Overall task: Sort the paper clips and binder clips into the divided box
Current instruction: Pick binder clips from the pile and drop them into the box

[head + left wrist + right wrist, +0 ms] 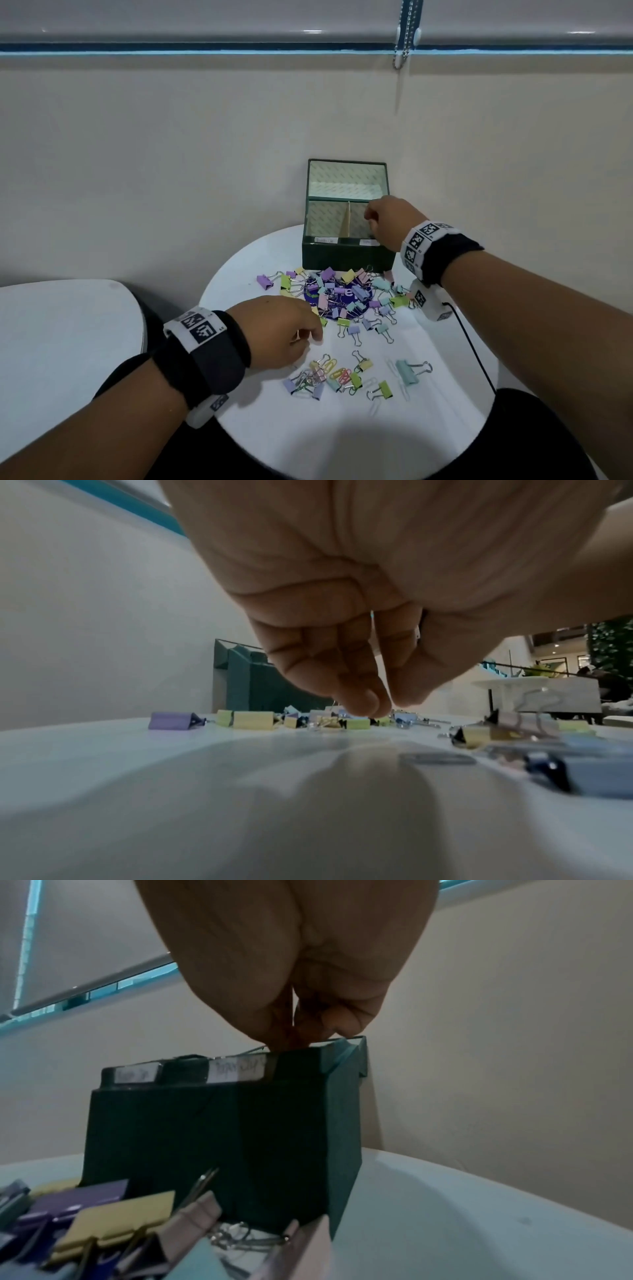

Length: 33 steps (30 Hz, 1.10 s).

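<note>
A dark green divided box (347, 255) stands open at the back of the round white table (342, 438), its lid against the wall. My right hand (371, 219) hovers over the box's right compartment with fingertips bunched downward (308, 1039); nothing shows between them. That compartment carries a label reading paper clip (236, 1070). A heap of pastel binder clips (342, 294) lies in front of the box. My left hand (310, 337) is low over the table, thumb and fingers pinched (383, 704) on what looks like a thin wire paper clip. Mixed paper clips and binder clips (329, 377) lie nearer me.
A large teal binder clip (407, 371) and white paper clips lie at the front right. A black cable (472, 349) runs along the table's right side. A second white surface (68, 335) sits to the left. The wall is close behind the box.
</note>
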Each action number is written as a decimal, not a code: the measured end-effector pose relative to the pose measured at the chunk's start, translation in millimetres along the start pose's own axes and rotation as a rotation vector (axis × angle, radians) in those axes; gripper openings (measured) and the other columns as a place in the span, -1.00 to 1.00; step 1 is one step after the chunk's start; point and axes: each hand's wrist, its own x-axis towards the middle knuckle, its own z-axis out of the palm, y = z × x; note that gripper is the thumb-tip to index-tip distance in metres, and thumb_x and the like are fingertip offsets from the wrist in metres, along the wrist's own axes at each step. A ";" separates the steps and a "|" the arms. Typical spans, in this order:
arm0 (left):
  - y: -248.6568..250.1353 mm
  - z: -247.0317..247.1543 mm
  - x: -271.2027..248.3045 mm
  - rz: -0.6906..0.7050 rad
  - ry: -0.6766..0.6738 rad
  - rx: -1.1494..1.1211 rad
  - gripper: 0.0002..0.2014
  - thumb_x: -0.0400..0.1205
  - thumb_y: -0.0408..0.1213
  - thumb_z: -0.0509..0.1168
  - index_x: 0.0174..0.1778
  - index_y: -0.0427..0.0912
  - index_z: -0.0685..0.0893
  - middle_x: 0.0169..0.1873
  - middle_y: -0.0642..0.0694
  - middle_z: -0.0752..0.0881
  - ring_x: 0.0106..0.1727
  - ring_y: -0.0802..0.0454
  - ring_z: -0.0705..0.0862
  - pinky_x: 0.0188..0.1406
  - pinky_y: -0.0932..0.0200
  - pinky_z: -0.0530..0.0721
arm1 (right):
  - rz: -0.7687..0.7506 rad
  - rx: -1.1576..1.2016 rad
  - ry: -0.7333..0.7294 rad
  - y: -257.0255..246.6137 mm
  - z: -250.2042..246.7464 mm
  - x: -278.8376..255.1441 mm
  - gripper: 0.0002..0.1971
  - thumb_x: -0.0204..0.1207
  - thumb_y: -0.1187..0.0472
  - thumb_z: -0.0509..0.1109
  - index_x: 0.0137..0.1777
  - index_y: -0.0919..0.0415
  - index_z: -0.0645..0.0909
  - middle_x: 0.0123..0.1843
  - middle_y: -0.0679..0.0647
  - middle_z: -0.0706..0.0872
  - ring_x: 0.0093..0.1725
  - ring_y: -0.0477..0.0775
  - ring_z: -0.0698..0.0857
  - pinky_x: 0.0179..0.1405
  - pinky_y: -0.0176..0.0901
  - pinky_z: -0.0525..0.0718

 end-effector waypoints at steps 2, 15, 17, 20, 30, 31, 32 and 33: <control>0.8 2.8 1.6 -0.012 -0.016 0.000 -0.72 0.66 -0.15 0.21 0.22 0.20 0.70 0.04 0.22 0.66 -0.01 0.24 0.58 0.07 0.27 0.58 | 0.012 0.022 -0.014 2.6 -2.5 -1.5 -0.73 0.71 0.22 0.33 0.36 0.13 0.69 0.30 0.14 0.74 0.21 0.17 0.73 0.27 0.01 0.70; 8.4 8.8 0.3 0.098 -0.141 0.001 -0.70 0.59 0.04 0.38 0.25 0.30 0.69 -0.01 0.19 0.58 -0.06 0.23 0.59 0.00 0.14 0.65 | -0.446 0.002 -0.547 -37.0 -5.5 -151.1 -0.76 0.64 -0.03 0.43 0.27 -0.15 0.73 0.17 -0.21 0.68 0.03 -0.19 0.63 0.14 -0.20 0.65; 8.3 9.1 4.9 0.083 -0.110 -0.023 -0.78 0.61 -0.02 0.37 0.18 0.23 0.70 -0.02 0.19 0.62 -0.07 0.24 0.59 -0.01 0.17 0.64 | -0.432 -0.036 -0.613 -41.1 2.8 -156.4 -0.71 0.63 0.00 0.46 0.34 -0.16 0.71 0.23 -0.17 0.63 0.10 -0.11 0.64 0.19 -0.10 0.67; 6.0 6.5 9.6 0.060 -0.028 -0.027 -0.81 0.66 -0.06 0.32 0.18 0.17 0.68 0.00 0.19 0.64 -0.05 0.23 0.58 0.00 0.25 0.59 | -0.422 -0.078 -0.612 -41.1 10.9 -152.7 -0.81 0.61 0.09 0.42 0.19 -0.09 0.70 0.12 -0.13 0.64 0.05 0.01 0.67 0.12 0.03 0.73; -5.0 8.7 13.2 -0.116 0.041 -0.010 -0.73 0.67 -0.17 0.23 0.25 0.17 0.65 0.15 0.15 0.57 0.15 0.05 0.63 0.16 0.05 0.63 | -0.441 -0.114 -0.495 -37.0 8.3 -151.6 -0.74 0.61 0.17 0.36 0.23 -0.09 0.74 0.17 -0.13 0.66 0.15 -0.02 0.64 0.14 -0.03 0.70; -3.8 8.5 12.2 -0.095 0.020 -0.028 -0.77 0.64 -0.13 0.28 0.19 0.18 0.67 0.08 0.19 0.56 0.09 0.09 0.62 0.12 0.09 0.63 | -0.457 -0.119 -0.515 -40.0 10.4 -153.6 -0.75 0.61 0.15 0.37 0.23 -0.08 0.74 0.18 -0.12 0.67 0.15 0.00 0.65 0.13 -0.01 0.71; -2.1 8.8 10.9 -0.066 -0.009 -0.037 -0.80 0.60 -0.07 0.33 0.14 0.19 0.68 0.02 0.20 0.56 0.05 0.13 0.61 0.08 0.12 0.62 | -0.469 -0.136 -0.530 -43.2 12.5 -154.7 -0.78 0.60 0.15 0.37 0.18 -0.07 0.74 0.15 -0.10 0.68 0.13 0.03 0.67 0.10 0.02 0.72; -0.5 9.3 9.9 -0.040 -0.038 -0.036 -0.78 0.57 0.02 0.37 0.13 0.21 0.69 -0.01 0.20 0.54 0.02 0.16 0.59 0.05 0.13 0.62 | -0.474 -0.153 -0.534 -44.9 15.2 -154.8 -0.82 0.58 0.17 0.36 0.09 -0.05 0.74 0.11 -0.09 0.69 0.08 0.07 0.69 0.05 0.04 0.74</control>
